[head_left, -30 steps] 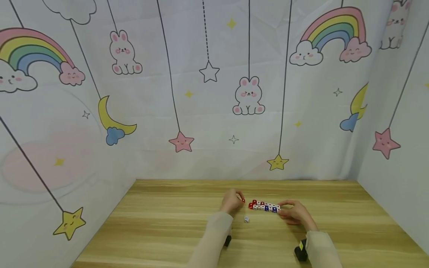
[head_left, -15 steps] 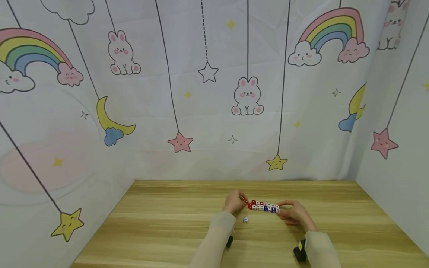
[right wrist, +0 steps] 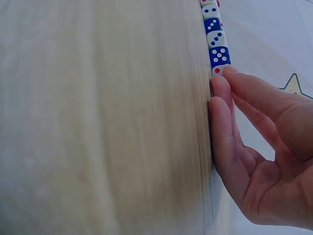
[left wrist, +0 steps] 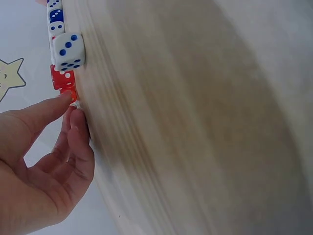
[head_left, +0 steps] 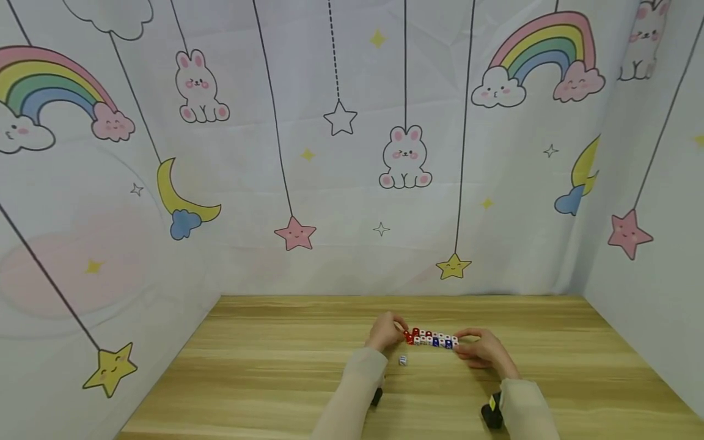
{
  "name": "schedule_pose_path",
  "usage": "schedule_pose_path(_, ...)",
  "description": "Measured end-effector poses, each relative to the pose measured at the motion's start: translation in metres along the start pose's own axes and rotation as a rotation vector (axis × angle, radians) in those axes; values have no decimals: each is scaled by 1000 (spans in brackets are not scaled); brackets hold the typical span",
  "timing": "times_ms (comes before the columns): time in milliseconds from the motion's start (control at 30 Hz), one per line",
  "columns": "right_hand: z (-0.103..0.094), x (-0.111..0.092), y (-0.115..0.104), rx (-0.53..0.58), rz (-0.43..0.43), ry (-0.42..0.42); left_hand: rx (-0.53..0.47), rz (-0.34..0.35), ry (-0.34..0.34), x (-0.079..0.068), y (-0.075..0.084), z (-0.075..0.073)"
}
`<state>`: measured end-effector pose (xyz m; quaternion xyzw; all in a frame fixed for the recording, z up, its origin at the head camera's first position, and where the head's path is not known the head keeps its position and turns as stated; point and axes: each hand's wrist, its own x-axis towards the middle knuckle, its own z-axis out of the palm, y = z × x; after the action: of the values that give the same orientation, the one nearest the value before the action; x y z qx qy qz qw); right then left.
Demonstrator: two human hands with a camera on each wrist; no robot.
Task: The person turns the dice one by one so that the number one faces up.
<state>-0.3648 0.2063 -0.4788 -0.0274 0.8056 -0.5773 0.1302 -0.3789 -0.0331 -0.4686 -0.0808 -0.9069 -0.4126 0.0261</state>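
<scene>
Red, white and blue dice [head_left: 434, 339] lie in two close lines across the wooden table in the head view. At their left end, my left hand [head_left: 385, 332] pinches a red die [left wrist: 71, 95] between thumb and fingertips, right up against another red die [left wrist: 62, 78]. My right hand [head_left: 484, 349] is at the other end, its thumb and fingertips on the last white die [right wrist: 218, 70], which has a red dot. One loose white die [head_left: 403, 360] with blue dots sits in front of the lines, near my left wrist.
The wooden table [head_left: 264, 379] meets a patterned cloth wall [head_left: 341, 256] at the back, with similar walls at both sides. Black wrist-worn devices, such as the right one [head_left: 492, 412], hang under the sleeves close to the tabletop.
My left hand has moved right, bringing the red die from a gap away up to the left end of the dice. The right hand keeps its place at the other end.
</scene>
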Motion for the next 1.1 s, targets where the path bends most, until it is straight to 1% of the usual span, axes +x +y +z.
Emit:
schedule_pose_path(33, 2, 0, -1, -14, 20, 28, 9, -2, 6, 0, -1, 1)
schedule_pose_path(133, 4, -1, -3, -22, 47, 57, 38, -1, 29, 1, -2, 3)
schedule_pose_path(233, 4, -1, -4, -28, 49, 56, 59, -7, 52, 2, -3, 4)
schedule_pose_path(400, 5, 0, -3, -24, 56, 67, 61, 8, 82, 1, -2, 3)
schedule_pose_path(567, 5, 0, -3, -24, 65, 64, 33, 23, 79, -1, 0, 1)
schedule_pose_path(767, 4, 0, -5, -28, 76, 57, -11, 20, 39, -1, 1, -1)
schedule_pose_path(900, 2, 1, -4, -13, 49, 29, -26, 20, 11, -2, -1, -6)
schedule_pose_path(933, 0, 1, -2, 2, 27, -3, -32, 18, -3, -3, -1, -8)
schedule_pose_path(1033, -2, 1, 0, 8, 3, -37, -61, 5, -66, -6, 2, -16)
schedule_pose_path(1100, -2, 1, -1, 5, 14, -25, -78, -3, -120, -9, 5, -21)
